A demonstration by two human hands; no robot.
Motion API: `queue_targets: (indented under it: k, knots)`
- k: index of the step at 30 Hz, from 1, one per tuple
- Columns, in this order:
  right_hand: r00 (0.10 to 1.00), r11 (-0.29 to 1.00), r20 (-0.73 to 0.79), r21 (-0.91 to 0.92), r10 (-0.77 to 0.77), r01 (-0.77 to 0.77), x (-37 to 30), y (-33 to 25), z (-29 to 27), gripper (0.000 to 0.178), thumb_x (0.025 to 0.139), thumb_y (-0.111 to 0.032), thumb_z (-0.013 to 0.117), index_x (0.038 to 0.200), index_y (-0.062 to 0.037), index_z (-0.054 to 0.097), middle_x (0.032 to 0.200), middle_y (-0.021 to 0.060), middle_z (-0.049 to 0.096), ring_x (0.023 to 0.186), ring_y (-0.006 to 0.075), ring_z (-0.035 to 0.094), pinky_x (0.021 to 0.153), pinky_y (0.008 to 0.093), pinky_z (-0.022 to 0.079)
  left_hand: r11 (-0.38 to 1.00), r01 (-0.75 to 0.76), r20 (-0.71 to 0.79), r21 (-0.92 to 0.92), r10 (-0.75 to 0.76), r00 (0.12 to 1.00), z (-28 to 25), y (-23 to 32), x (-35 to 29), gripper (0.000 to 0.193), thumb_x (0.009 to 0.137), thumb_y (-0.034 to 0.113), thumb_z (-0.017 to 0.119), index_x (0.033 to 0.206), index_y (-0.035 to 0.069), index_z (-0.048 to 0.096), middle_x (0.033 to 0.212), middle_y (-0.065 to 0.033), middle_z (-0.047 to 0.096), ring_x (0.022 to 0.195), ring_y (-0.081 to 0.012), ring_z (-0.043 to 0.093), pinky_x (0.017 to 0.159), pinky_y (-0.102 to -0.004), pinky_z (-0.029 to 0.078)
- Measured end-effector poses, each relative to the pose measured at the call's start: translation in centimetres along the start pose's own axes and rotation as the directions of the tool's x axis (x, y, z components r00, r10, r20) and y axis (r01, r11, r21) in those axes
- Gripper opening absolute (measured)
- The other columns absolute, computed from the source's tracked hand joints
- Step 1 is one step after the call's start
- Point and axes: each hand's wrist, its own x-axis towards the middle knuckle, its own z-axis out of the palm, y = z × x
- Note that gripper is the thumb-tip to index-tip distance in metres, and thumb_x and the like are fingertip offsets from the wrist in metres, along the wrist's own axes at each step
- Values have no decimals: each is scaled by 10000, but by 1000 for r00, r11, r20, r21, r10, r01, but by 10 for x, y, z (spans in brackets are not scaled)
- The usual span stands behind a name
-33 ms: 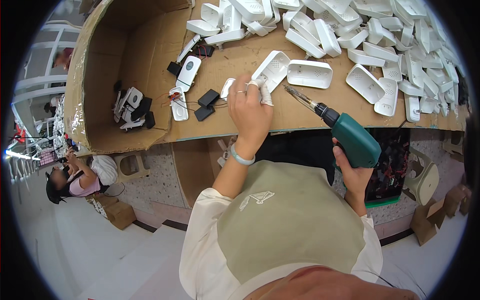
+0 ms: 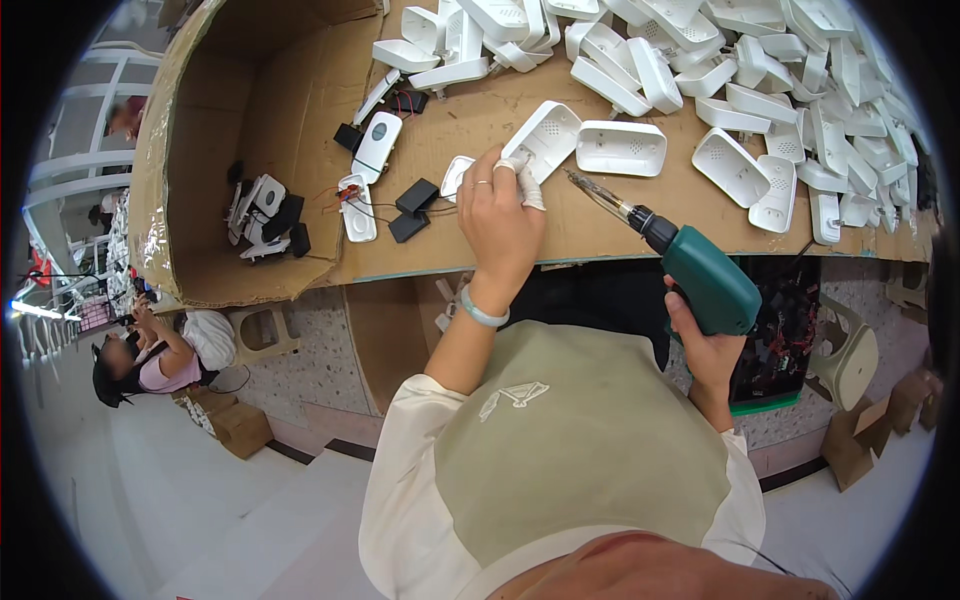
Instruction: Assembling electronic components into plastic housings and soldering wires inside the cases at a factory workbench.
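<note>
The white plastic shell (image 2: 541, 139) lies on the cardboard-covered bench (image 2: 600, 220), and the left hand (image 2: 500, 215) presses on its near edge with the fingers closed over it. The right hand (image 2: 708, 345) is wrapped tight around the green electric screwdriver (image 2: 690, 275), whose bit points up-left, near the shell but not touching. A heap of white shells (image 2: 760, 70) lies behind, and a person (image 2: 150, 355) sits on the floor at left.
</note>
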Motion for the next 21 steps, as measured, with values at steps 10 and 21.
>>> queue_targets:
  k: [10, 21]
  knots:
    - [997, 991, 35, -110, -70, 73, 16, -4, 22, 217, 819, 27, 793, 1005, 43, 682, 902, 96, 693, 784, 169, 629, 713, 281, 503, 992, -125, 149, -2, 124, 981, -24, -22, 13, 143, 849, 53, 715, 964, -23, 676, 1228, -174, 664, 1032, -375, 650, 886, -467, 510]
    - [948, 929, 153, -205, -280, 307, 46, 11, 54, 219, 815, 40, 778, 996, 27, 656, 859, 135, 656, 736, 263, 630, 689, 315, 505, 1000, 5, 90, -23, -3, 996, -7, -19, -1, 138, 835, 12, 700, 965, -30, 685, 1208, -181, 670, 1051, -377, 638, 928, -451, 480]
